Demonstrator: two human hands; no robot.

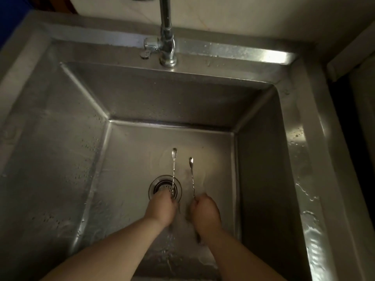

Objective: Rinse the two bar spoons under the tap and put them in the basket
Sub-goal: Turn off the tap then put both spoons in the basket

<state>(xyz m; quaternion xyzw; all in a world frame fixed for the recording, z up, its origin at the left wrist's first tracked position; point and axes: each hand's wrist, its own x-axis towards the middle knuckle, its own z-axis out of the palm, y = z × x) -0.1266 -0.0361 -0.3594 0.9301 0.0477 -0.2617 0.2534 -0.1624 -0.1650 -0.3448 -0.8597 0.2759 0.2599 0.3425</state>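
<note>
Deep in the steel sink (60, 138), each hand clenched its fingers around one bar spoon: the left hand (161, 207) held the left spoon (174, 171) over the drain (164, 186), the right hand (205, 212) the right spoon (191, 175), bowls pointing far toward the tap (167, 37).

Both hands (161, 207) (205, 212) closed, side by side

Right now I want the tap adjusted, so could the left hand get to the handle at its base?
Probably not freely: the left hand is closed on a bar spoon low in the sink. Nothing blocks the way up to the tap handle.
</note>
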